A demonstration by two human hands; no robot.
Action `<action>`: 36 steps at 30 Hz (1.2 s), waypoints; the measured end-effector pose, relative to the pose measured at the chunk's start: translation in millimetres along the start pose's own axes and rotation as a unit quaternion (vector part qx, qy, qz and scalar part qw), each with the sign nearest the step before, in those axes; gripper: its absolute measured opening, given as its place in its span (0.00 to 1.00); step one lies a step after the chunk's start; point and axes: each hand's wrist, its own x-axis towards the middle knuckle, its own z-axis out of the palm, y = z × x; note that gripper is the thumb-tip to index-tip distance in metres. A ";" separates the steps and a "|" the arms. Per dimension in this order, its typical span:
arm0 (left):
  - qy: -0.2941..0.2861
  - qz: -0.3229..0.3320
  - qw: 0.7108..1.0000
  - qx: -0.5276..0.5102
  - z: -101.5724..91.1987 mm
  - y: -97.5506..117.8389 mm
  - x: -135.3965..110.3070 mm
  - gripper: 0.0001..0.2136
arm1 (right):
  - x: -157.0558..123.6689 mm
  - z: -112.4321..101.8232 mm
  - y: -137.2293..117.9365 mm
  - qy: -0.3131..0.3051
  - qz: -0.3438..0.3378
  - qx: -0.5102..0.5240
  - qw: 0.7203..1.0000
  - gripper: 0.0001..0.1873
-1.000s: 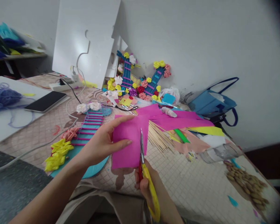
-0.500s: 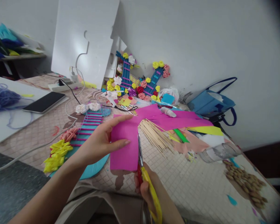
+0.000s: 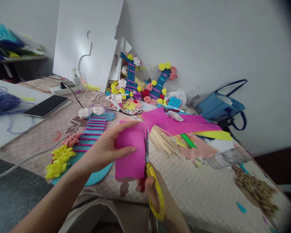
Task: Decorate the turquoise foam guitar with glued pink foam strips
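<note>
- The left hand (image 3: 109, 145) holds a pink sheet (image 3: 131, 165), thumb laid across its face and forefinger stretched along the far edge.
- The right hand (image 3: 164, 187) is curled round scissors (image 3: 149, 169) with yellow and red handles, the blades pointing away along the sheet's right edge; I can't tell from here whether they are biting into it.
- That sheet sits right between the two hands.
- Beyond the right hand, thin wooden sticks (image 3: 163, 142) lie fanned out, with more pink paper (image 3: 194, 124) past them.
- Left of and partly under the left hand is a turquoise board (image 3: 100, 174), yellow paper flowers (image 3: 60, 158) at its edge.
</note>
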 end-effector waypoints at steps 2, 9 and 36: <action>-0.001 0.002 1.000 0.002 0.3 0.0 -0.1 0.28 | 2.2 1.6 0.8 -0.006 -0.004 0.018 1.000 0.27; -0.004 0.000 1.000 0.018 -0.2 0.3 -1.1 0.28 | 11.5 4.5 0.4 -0.004 0.003 0.049 0.999 0.25; -0.001 0.018 0.999 0.040 -0.4 -10.0 6.5 0.27 | 21.6 8.8 7.5 0.020 0.051 0.050 0.997 0.29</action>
